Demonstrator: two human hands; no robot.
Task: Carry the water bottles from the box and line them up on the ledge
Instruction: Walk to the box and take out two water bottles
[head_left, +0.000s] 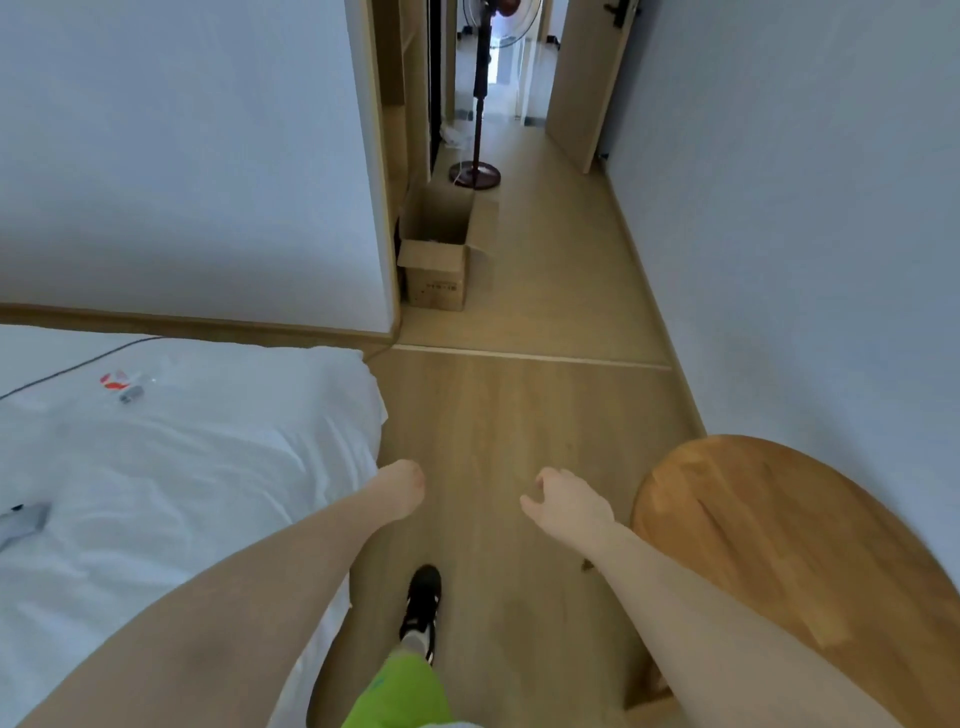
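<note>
An open cardboard box (436, 260) stands on the wooden floor ahead, against the left wall of a corridor; its inside is dark and I cannot make out bottles in it. My left hand (402, 486) hangs in front of me over the floor, fingers curled under, holding nothing. My right hand (563, 501) is beside it, loosely curled and empty. Both hands are well short of the box. No ledge is recognisable in this view.
A bed with a white sheet (171, 483) fills the left, with a small plastic packet (124, 384) and a cable on it. A round wooden table (789, 551) is at right. A standing fan (478, 104) is beyond the box. My shoe (423, 603) is on the floor.
</note>
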